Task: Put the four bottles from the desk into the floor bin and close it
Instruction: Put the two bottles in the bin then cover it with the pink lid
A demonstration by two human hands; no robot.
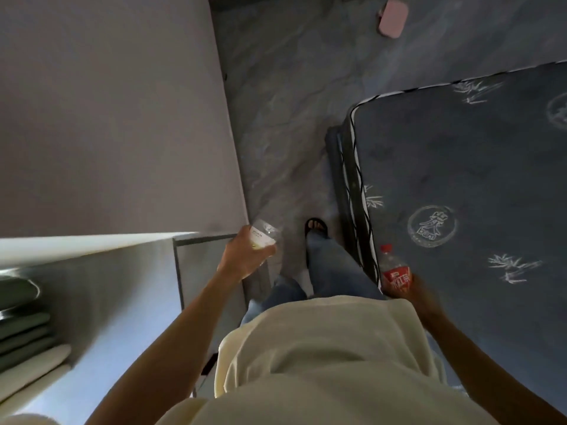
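Observation:
My left hand (242, 256) grips a clear plastic bottle (266, 237) with a pale label, held out in front of me above the floor. My right hand (414, 289) holds a bottle with a red label and red cap (394, 269), cap pointing away from me, beside the mattress edge. The desk is out of view, and no bin that I can identify shows. I am standing, and one foot in a dark sandal (316, 227) is on the floor ahead.
A dark patterned mattress (460, 179) fills the right side. A grey wall (107, 118) and a white cabinet or shelf (92, 250) with folded items (21, 326) stand on the left. A marbled floor strip (285, 118) runs between them. A pink object (393, 18) lies far ahead.

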